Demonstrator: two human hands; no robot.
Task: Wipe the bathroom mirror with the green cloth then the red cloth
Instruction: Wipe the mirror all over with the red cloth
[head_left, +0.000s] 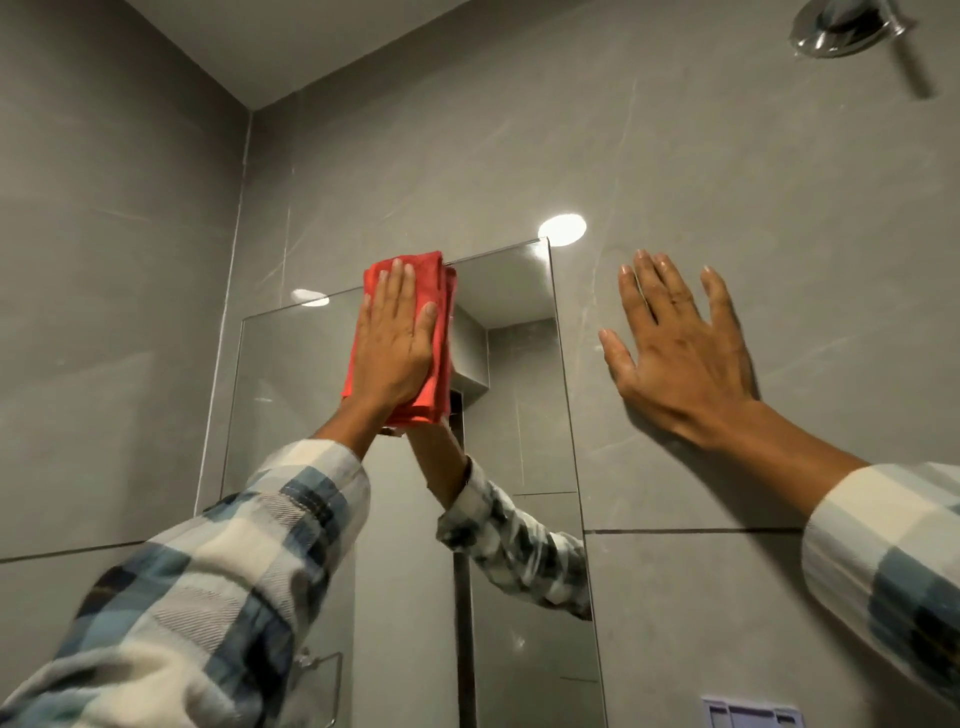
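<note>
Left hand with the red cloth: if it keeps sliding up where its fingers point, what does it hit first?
Probably the mirror's top edge, just above the left hand and red cloth, then bare grey wall.

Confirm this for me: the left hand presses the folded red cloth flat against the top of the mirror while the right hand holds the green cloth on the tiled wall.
Not quite. In the head view the right hand is bare, palm flat on the tiled wall; no green cloth shows. The left hand does press the red cloth against the mirror.

Grey tiled walls meeting at left corner; white ceiling; chrome shower head upper right.
</note>
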